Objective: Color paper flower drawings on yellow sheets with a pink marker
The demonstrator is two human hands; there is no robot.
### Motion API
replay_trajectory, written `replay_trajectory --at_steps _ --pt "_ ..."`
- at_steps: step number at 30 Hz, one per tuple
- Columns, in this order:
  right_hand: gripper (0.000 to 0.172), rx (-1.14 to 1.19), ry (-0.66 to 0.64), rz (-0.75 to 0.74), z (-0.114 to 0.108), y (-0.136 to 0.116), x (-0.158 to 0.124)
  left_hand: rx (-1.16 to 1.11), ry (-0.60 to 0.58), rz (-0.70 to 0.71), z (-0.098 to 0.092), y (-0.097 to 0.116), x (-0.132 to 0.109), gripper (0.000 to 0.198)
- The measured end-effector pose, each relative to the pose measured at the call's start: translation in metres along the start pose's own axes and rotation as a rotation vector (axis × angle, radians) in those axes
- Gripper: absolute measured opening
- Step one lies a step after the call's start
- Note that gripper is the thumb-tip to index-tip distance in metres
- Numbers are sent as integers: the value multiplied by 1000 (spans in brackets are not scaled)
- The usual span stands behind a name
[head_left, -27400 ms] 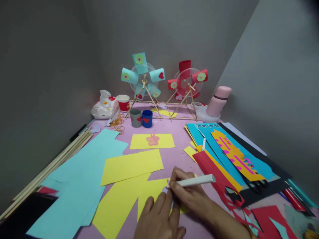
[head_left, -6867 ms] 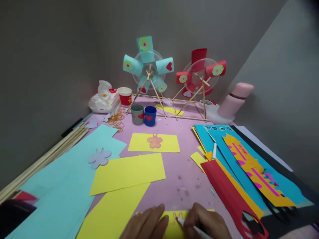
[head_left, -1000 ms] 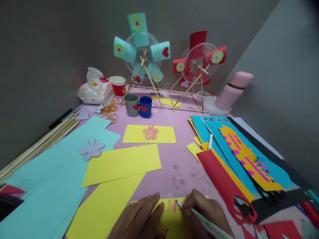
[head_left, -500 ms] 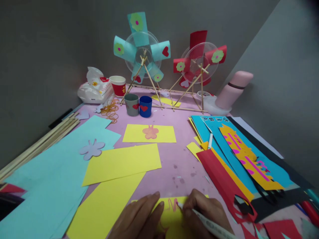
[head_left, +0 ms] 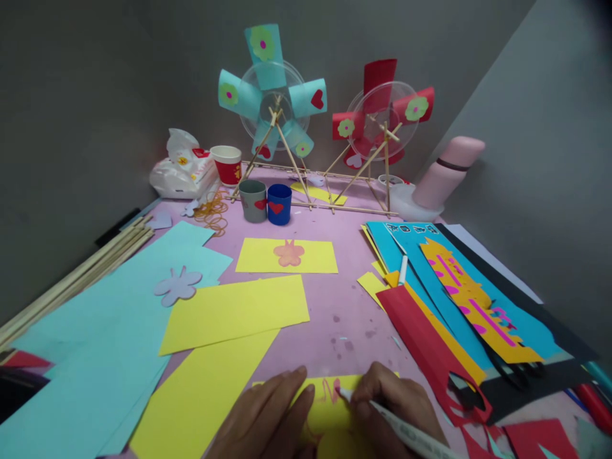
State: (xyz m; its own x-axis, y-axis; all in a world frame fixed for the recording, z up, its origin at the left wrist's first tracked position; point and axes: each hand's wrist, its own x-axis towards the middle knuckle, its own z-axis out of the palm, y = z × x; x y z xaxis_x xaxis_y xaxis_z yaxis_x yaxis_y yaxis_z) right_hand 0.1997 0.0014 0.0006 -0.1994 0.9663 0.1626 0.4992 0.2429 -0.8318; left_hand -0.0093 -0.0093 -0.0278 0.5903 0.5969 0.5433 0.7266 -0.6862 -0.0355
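My right hand (head_left: 392,411) grips a white marker (head_left: 406,433) at the bottom edge of the view, its tip resting on a small yellow paper piece (head_left: 329,411) that carries a red drawn line. My left hand (head_left: 268,421) lies flat on the same yellow piece, fingers stretched out and holding it down on the pink table (head_left: 335,306).
Yellow sheets (head_left: 234,312) and light blue sheets (head_left: 109,331) cover the left. A lilac flower cutout (head_left: 178,285) lies there. Wooden sticks (head_left: 71,280) run along the left edge. Red, blue and orange papers (head_left: 459,293) are stacked on the right. Two paper wheels (head_left: 272,95), cups (head_left: 266,203) and a pink bottle (head_left: 447,172) stand behind.
Over the last second the marker tip has shifted slightly along the red line on the yellow piece. My left hand has stayed put. The view has barely moved.
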Motion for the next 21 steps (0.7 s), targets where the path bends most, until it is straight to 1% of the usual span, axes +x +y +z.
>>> replay_trajectory --at_steps 4,6,10,14,17,21 --pt "11 -88 -39 -53 4 2 0 -18 45 -28 -4 2 7 28" --pt "9 -98 -48 -54 6 4 0 -27 41 -41 -5 3 8 29" --pt "11 -117 -30 -32 9 3 0 -7 -4 -51 -5 4 5 29" --pt "13 -149 -9 -33 9 -1 1 -17 2 -58 -4 6 3 29" --pt "12 -154 -31 -61 8 -2 2 -27 3 -67 -4 7 3 28" --pt "12 -149 -77 -85 6 0 3 -4 24 -45 -6 6 5 29"
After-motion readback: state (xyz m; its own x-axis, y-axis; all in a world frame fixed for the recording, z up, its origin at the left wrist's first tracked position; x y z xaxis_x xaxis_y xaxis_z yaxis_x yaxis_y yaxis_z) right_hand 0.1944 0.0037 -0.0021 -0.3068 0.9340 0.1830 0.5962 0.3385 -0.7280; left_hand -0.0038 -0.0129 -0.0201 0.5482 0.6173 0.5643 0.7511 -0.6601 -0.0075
